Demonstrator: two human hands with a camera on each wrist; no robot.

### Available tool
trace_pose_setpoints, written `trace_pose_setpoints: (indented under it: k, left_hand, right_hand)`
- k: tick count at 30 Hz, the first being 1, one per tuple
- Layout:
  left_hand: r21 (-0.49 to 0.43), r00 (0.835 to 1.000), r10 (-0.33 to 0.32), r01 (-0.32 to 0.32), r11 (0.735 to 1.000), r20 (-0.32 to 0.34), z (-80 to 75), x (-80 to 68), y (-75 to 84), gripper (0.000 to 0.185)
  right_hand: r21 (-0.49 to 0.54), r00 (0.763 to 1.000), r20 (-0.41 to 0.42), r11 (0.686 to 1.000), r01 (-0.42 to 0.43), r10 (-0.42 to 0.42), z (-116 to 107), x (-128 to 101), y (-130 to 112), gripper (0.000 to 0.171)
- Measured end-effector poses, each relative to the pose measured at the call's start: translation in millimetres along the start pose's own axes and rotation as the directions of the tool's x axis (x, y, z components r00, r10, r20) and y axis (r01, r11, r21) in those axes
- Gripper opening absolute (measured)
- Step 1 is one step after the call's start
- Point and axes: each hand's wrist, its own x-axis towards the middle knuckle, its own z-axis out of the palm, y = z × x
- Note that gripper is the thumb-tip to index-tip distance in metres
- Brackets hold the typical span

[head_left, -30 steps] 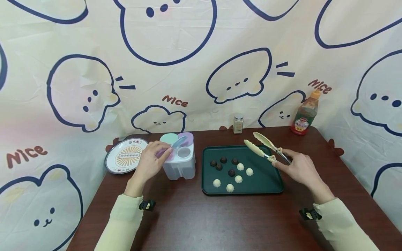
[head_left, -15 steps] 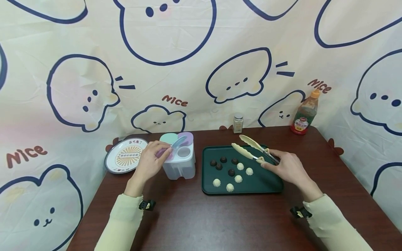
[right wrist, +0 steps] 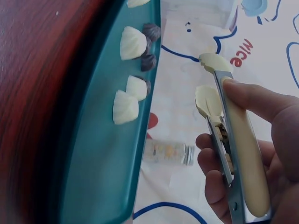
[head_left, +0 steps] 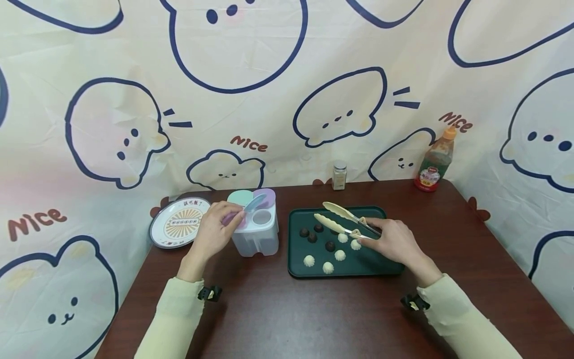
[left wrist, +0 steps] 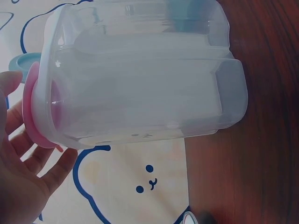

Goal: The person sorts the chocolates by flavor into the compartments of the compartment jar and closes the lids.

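"Nice" backdrop (head_left: 249,144); right hand (head_left: 392,242) grips tongs (head_left: 343,223).

Both arms forward, left hand (head_left: 214,230) with fingers curled in a pinch, right hand (head_left: 391,243) gripping

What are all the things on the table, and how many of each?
Dark green rectangular tray: 1, middle-right of the brown table.
Small dark brown sweets: about 5, on the tray's far left part.
Small cream ridged sweets: 5, on the tray, nearer side.
Cream-tipped metal tongs: 1, above the tray.
Clear plastic box with pastel lids: 1, left of the tray.
Round patterned plate: 1, far left.
Small glass spice jar: 1, at the back.
Orange-capped sauce bottle: 1, back right.
Left hand: holds a pink lid at the box.
Right hand: grips the tongs.
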Motion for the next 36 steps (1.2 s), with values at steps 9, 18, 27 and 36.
trace_pose_setpoints:
  k: [9, 18, 27, 36]
  left_hand:
    - [-0.009, 1.0, -0.01, 0.01, 1.0, 0.003, 0.2, -0.6, -0.6, 0.033]
    - [-0.018, 1.0, -0.012, 0.012, 1.0, 0.003, 0.3, -0.6, 0.6, 0.031]
    - [-0.018, 1.0, -0.018, 0.018, 1.0, 0.001, 0.3, -0.6, 0.9, 0.032]
    - [-0.013, 1.0, -0.013, 0.013, 1.0, -0.005, 0.0, -0.4, 2.0, 0.031]
  right_hand:
    - [-0.029, 0.998, 0.032, 0.998, 0.055, -0.054, 15.4, 5.3, -12.5, 0.063]
    - [-0.049, 0.996, 0.052, 0.996, 0.079, -0.076, 29.6, 13.9, -23.3, 0.057]
    - [-0.091, 0.994, 0.069, 0.992, 0.088, -0.082, 37.0, 19.9, -32.6, 0.055]
    - [-0.129, 0.993, 0.094, 0.988, 0.088, -0.076, 40.0, 24.9, -40.0, 0.052]
